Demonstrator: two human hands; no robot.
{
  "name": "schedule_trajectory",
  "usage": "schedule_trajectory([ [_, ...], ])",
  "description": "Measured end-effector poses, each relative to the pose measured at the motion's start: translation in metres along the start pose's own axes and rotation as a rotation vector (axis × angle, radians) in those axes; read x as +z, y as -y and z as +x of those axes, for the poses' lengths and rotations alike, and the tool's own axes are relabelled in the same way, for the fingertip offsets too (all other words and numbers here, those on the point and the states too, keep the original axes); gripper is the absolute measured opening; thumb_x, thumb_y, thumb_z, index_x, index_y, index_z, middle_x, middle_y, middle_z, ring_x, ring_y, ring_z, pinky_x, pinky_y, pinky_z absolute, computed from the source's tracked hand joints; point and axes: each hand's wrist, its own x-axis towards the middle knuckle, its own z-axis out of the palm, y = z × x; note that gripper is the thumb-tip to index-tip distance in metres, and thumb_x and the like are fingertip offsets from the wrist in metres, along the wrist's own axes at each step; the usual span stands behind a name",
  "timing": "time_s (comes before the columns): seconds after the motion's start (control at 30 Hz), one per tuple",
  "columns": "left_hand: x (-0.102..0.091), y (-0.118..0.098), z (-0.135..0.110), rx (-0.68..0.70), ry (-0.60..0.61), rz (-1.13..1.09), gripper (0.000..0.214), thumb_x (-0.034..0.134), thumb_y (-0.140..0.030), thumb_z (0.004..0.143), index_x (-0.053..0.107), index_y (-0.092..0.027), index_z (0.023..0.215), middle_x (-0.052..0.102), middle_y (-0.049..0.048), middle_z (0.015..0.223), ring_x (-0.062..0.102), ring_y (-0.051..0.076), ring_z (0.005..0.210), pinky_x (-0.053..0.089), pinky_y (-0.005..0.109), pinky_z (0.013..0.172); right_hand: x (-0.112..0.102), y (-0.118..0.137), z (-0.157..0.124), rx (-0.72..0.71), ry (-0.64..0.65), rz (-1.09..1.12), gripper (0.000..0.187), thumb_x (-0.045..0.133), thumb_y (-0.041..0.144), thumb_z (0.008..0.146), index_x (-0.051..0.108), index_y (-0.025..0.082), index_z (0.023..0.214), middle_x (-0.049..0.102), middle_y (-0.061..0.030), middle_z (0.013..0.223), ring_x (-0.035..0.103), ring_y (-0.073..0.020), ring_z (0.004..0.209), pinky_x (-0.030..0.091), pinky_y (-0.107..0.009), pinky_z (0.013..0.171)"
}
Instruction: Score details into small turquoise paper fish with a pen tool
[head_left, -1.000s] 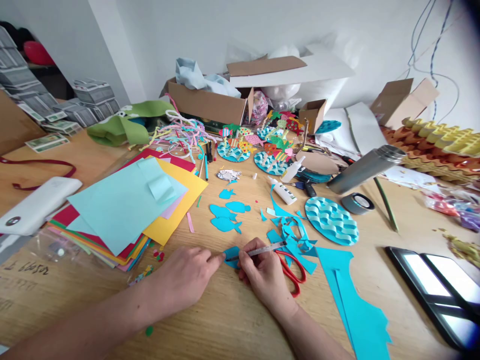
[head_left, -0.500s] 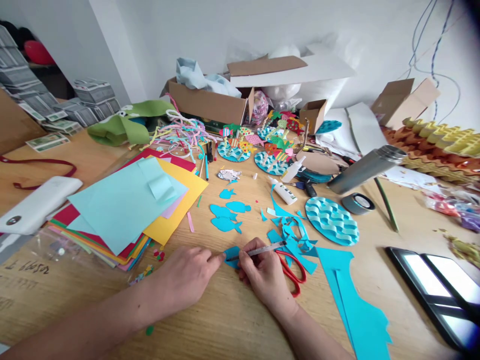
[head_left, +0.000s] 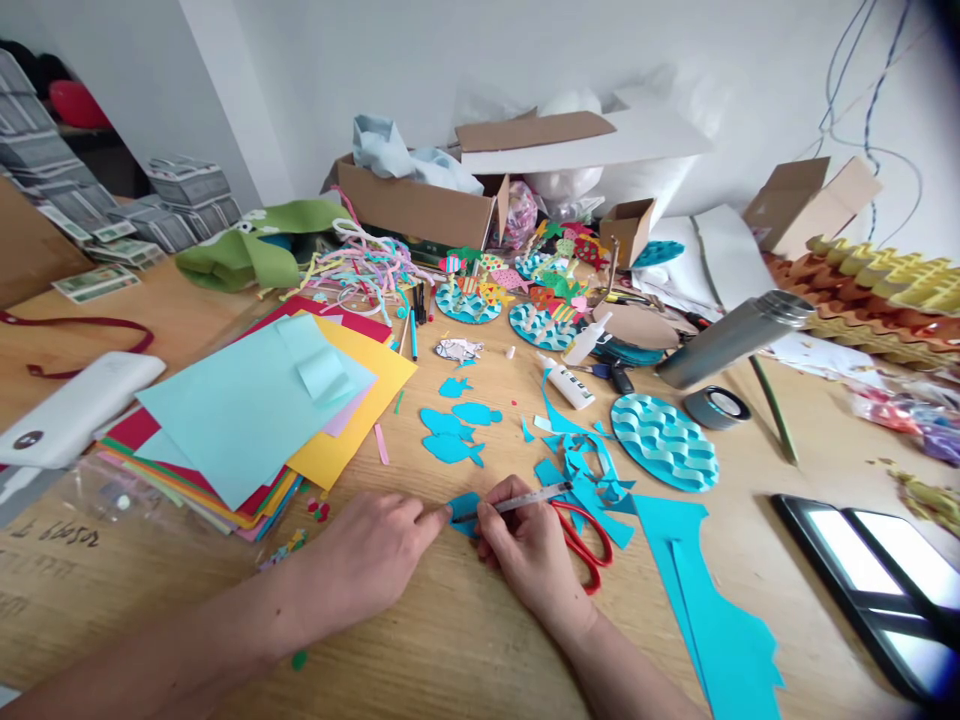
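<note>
Low over the front middle of the table, my right hand (head_left: 525, 550) grips a slim pen (head_left: 534, 496), its tip on a small piece of blue paper (head_left: 463, 506). The curled fingertips of my left hand (head_left: 382, 550) hold that piece at its left edge; part of it is hidden by my right fingers. Beyond lie several blue fish-shaped cutouts (head_left: 450, 448). Red-handled scissors (head_left: 609, 548) rest just right of my right hand, partly under blue paper scraps (head_left: 581, 470). A large cut blue sheet (head_left: 724, 620) lies farther right.
Stacked coloured paper (head_left: 240, 410) covers the left side. Glue bottles (head_left: 571, 385), a wavy-patterned blue disc (head_left: 664, 442) and a steel flask (head_left: 727, 340) stand or lie to the right. A black-framed tablet-like object (head_left: 840, 590) sits at the right edge. Cardboard boxes (head_left: 420, 210) line the back.
</note>
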Motion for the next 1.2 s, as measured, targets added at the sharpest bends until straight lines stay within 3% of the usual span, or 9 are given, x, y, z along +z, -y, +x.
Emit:
schedule_trajectory([
  [0.4, -0.001, 0.000, 0.000, -0.006, -0.003, -0.023, 0.046, 0.043, -0.003, 0.087, 0.057, -0.020, 0.127, 0.067, 0.0052, 0.091, 0.066, 0.023, 0.079, 0.050, 0.033, 0.068, 0.000, 0.002, -0.002, -0.010, -0.019, 0.056, 0.027, 0.067, 0.042, 0.084, 0.051, 0.023, 0.073, 0.056, 0.0044, 0.049, 0.053, -0.0130, 0.038, 0.039, -0.021, 0.038],
  [0.63, -0.002, 0.004, 0.002, -0.012, 0.012, -0.126, 0.050, 0.044, -0.002, 0.084, 0.058, -0.020, 0.128, 0.070, 0.0070, 0.097, 0.068, 0.027, 0.088, 0.053, 0.038, 0.075, -0.003, 0.009, -0.009, -0.251, -0.256, 0.163, 0.032, 0.066, 0.048, 0.088, 0.053, 0.024, 0.072, 0.058, 0.0027, 0.052, 0.055, -0.0149, 0.041, 0.045, -0.026, 0.040],
  [0.83, 0.001, 0.013, 0.005, -0.002, -0.097, -0.286, 0.047, 0.049, -0.003, 0.081, 0.064, -0.024, 0.120, 0.072, 0.0025, 0.096, 0.069, 0.021, 0.089, 0.050, 0.029, 0.075, -0.003, 0.010, -0.009, -0.268, -0.331, 0.150, 0.033, 0.068, 0.051, 0.087, 0.055, 0.024, 0.072, 0.058, 0.0011, 0.057, 0.059, -0.0178, 0.047, 0.049, -0.029, 0.043],
  [0.97, 0.000, 0.015, 0.008, -0.033, -0.250, -0.259, 0.035, 0.047, -0.003, 0.085, 0.069, -0.021, 0.105, 0.069, 0.0014, 0.087, 0.066, 0.017, 0.082, 0.048, 0.025, 0.073, -0.003, 0.006, -0.008, -0.293, -0.304, 0.151, 0.028, 0.067, 0.047, 0.089, 0.057, 0.024, 0.078, 0.059, 0.0005, 0.061, 0.060, -0.0179, 0.052, 0.050, -0.028, 0.047],
  [1.2, 0.002, 0.014, 0.008, -0.064, -0.342, -0.179, 0.029, 0.042, -0.004, 0.088, 0.067, -0.017, 0.091, 0.062, 0.0044, 0.086, 0.060, 0.016, 0.077, 0.047, 0.028, 0.071, -0.003, 0.001, -0.008, -0.330, -0.325, 0.144, 0.025, 0.067, 0.045, 0.090, 0.058, 0.023, 0.083, 0.062, -0.0016, 0.069, 0.063, -0.0196, 0.062, 0.055, -0.031, 0.058],
])
